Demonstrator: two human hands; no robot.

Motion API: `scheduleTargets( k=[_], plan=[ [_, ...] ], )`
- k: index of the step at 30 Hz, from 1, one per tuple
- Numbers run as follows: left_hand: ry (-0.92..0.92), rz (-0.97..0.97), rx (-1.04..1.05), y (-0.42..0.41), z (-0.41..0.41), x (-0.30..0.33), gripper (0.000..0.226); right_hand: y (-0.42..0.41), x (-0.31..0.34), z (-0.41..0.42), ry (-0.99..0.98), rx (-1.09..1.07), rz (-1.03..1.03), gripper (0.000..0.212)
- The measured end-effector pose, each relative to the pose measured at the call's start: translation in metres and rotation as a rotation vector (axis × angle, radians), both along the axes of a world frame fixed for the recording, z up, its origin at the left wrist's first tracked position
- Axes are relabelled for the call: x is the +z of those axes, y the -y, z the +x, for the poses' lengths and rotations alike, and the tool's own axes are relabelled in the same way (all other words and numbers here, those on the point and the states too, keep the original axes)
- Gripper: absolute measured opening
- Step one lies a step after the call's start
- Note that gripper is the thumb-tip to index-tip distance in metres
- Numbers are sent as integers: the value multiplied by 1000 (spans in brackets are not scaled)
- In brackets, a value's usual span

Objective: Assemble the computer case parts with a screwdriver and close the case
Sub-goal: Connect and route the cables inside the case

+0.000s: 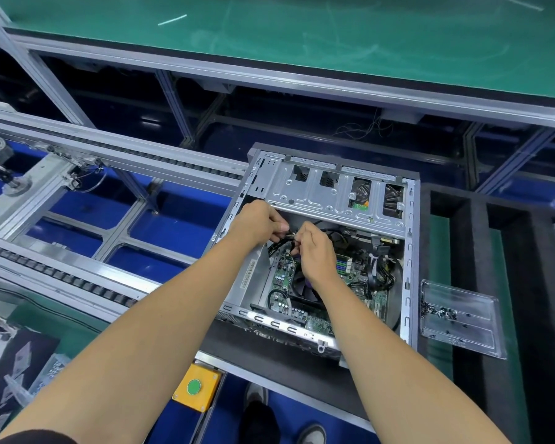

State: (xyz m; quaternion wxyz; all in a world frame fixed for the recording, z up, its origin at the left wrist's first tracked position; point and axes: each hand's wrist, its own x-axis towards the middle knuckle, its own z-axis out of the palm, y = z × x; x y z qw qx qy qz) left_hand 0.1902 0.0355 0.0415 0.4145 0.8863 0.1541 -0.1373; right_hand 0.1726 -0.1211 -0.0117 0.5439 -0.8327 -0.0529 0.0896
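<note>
Both hands together over the open case (pixel 410 251): left hand (pixel 257 224) and right hand (pixel 314 251) pinching the black cables (pixel 277 245), likely to route them clear of the fan (pixel 297 283). Case lying on its side at the bench's near edge; screw tray (pixel 458 318) just beside it, no screwdriver in view.

Screw tray (pixel 462 318) just right of open case (pixel 410 251), conveyor rails (pixel 77 277) to its left

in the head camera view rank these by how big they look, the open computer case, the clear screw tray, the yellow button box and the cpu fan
1. computer case
2. clear screw tray
3. and 4. yellow button box and CPU fan: look alike; the fan is partly hidden by the right hand, so unranked.
</note>
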Motion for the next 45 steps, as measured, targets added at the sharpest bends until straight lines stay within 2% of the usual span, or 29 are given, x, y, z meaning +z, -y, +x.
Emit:
scheduleTargets(
  k=[20, 33, 38, 41, 45],
  plan=[
    [25, 5, -15, 0, -1, 0, 7, -2, 0, 1, -16, -5, 26, 28],
    [18, -52, -49, -4, 1, -3, 7, -1, -4, 3, 61, 18, -37, 35],
    [-20, -105, -72, -7, 4, -2, 12, -2, -5, 4, -2, -15, -1, 35],
    [-72, -95, -104, -6, 5, -4, 18, -5, -5, 3, 26, -12, -61, 27],
    [-91, -108, -156, -6, 6, -6, 28, -11, -7, 6, 103, -16, -208, 32]
  ],
)
